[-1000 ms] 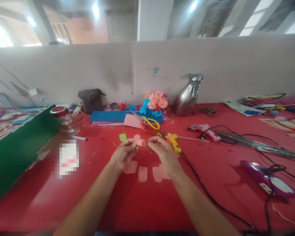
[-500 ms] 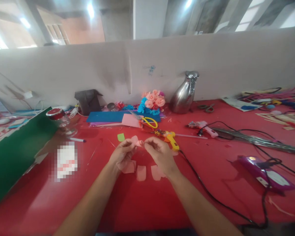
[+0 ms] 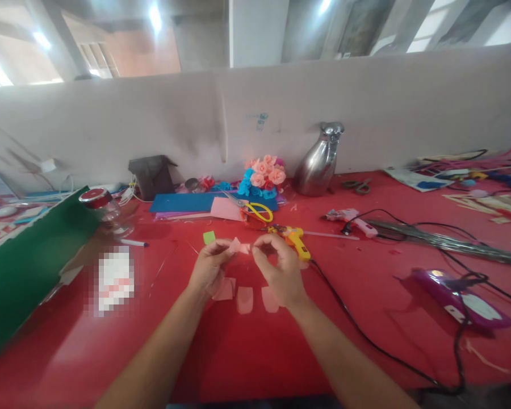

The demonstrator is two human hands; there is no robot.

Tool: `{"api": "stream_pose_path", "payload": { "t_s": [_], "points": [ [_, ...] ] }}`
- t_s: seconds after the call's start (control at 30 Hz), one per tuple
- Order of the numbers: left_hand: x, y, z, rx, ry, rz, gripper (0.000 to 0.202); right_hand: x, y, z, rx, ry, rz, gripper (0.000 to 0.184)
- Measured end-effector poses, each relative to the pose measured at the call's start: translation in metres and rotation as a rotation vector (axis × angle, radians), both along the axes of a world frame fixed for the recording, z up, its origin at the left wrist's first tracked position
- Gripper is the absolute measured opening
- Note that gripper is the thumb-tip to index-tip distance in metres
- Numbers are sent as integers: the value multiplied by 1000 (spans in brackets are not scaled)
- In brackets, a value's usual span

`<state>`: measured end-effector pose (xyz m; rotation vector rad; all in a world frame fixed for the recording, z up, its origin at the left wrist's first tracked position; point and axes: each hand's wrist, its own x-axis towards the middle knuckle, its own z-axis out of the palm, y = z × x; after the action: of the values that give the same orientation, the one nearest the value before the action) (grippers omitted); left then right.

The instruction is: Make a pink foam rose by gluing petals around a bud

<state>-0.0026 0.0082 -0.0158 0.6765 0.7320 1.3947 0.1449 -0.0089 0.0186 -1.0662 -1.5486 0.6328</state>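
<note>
A small pink petal, partly curled, is held up over the red table. My left hand pinches its left end between thumb and fingers. At the petal's right end, the thumb and forefinger of my right hand are curled together in a pinch. Below my hands lie several flat pink petals, among them a left one, a middle one and a right one partly covered by my right hand. A green piece lies just beyond my left fingers.
A yellow glue gun lies beyond my right hand, its black cord running right. Yellow-handled scissors rest by blue sheets. Behind are paper roses and a steel jug. A pink glue gun and purple device lie right.
The petal between my hands has been turned slightly, and its curled end shows differently. My right fingers have shifted slightly and risen a little. The flat petals stay where they were.
</note>
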Motion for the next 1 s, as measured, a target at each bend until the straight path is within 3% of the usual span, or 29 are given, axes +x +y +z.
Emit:
{"api": "stream_pose_path", "payload": {
  "t_s": [0.1, 0.27, 1.0],
  "points": [
    [2, -2, 4, 17, 28, 25, 14, -2, -3, 2, 135, -90, -39, 3],
    [3, -2, 8, 11, 22, 65, 13, -4, -7, 2, 234, -146, -64, 5],
    [4, -3, 9, 34, 28, 126, 13, -9, -6, -7, 326, -227, -125, 6]
  ]
}}
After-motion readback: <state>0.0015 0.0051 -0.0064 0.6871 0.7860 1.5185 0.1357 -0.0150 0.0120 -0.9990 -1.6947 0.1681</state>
